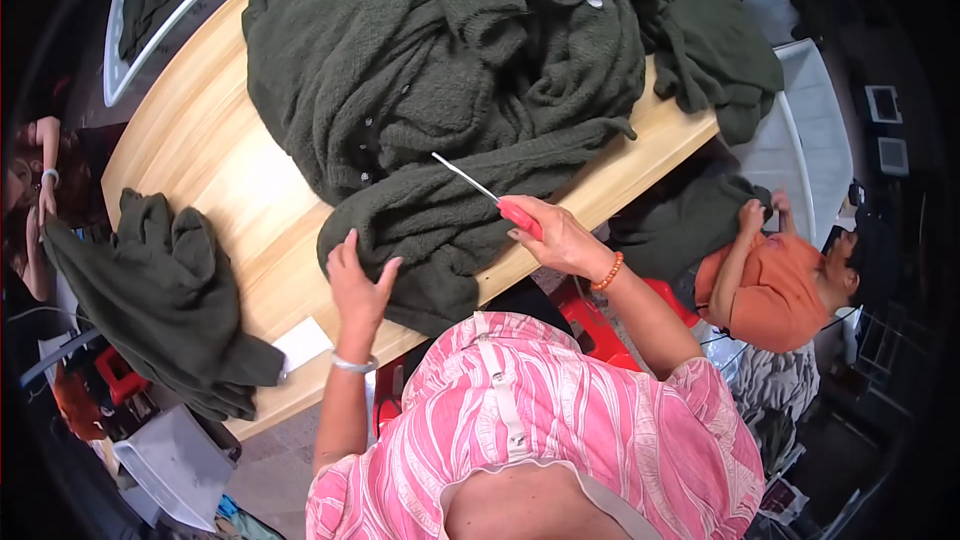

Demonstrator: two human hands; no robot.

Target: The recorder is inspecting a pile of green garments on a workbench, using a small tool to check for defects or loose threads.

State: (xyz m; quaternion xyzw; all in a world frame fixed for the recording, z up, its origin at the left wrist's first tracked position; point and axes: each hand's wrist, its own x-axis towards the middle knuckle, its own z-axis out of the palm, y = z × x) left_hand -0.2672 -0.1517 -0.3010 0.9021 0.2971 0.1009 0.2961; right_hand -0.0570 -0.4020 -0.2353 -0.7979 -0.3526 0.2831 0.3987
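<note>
A large heap of dark green fleecy garments covers the far middle of the table. Its near fold lies in front of me, and several small shiny snaps or buttons dot the fabric. My left hand rests at the left edge of this fold, thumb and fingers spread, gripping nothing that I can see. In my right hand, closed around its handle, is a red-handled tool with a thin metal shaft. The shaft points far left over the green cloth; whether its tip touches is unclear.
The pale wooden table carries another green garment and a white paper at left. White bins stand around it. A person in orange handles green cloth at right; another person's arms show far left. Red stools stand below.
</note>
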